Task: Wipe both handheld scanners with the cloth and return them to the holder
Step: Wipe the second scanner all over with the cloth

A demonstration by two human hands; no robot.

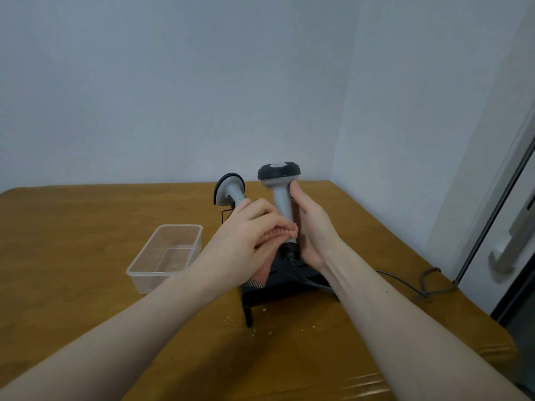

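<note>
Scanners are the two grey handheld units near the middle of the wooden table (86, 227), and only one of them is in hand. That held scanner (280, 192) stands upright above the black holder (289, 285), its dark head at the top and its grey handle running down between the person's two hands. The right hand (314, 227) grips the handle from the right side, thumb up along the shaft just below the head and fingers curled round behind it. The left hand (246, 235) comes in from the left and holds a pink cloth (278, 234) bunched in its curled fingers, pressing the cloth against the lower part of the same handle. More of the cloth hangs down under the left palm, over the near left part of the holder. A dark cable (405, 285) leaves the base of the held scanner and trails across the table to the right. The second scanner (230, 189) sits just behind the left hand, tilted, with its head up and to the left; whether it rests fully in the holder cannot be told, since the hand covers its lower end. A clear plastic container (165, 256) stands on the table to the left of the holder, apart from it. Small crumbs (252, 328) lie on the tabletop in front of the holder.
</note>
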